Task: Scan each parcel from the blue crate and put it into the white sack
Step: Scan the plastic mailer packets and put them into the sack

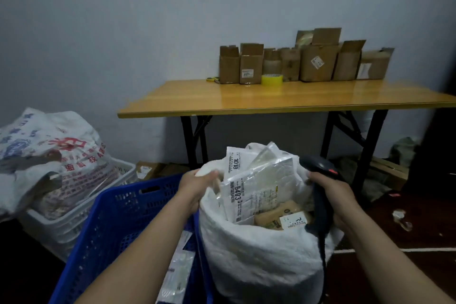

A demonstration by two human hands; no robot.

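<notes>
The white sack (256, 259) stands on the floor in front of me, full of white labelled parcels (256, 190) and a tan one (278, 215). My left hand (197, 186) grips the sack's left rim. My right hand (330, 192) holds the black barcode scanner (320, 170) against the sack's right rim, its cable hanging down the sack's side. The blue crate (116, 224) sits just left of the sack, under my left forearm, with clear-wrapped parcels (179, 271) lying at its bottom.
A wooden folding table (283, 99) stands behind the sack with several cardboard boxes (315, 61) and a yellow tape roll (272, 80). At left, a printed sack (49, 155) rests on a white crate (74, 217). Litter lies on the dark floor at right.
</notes>
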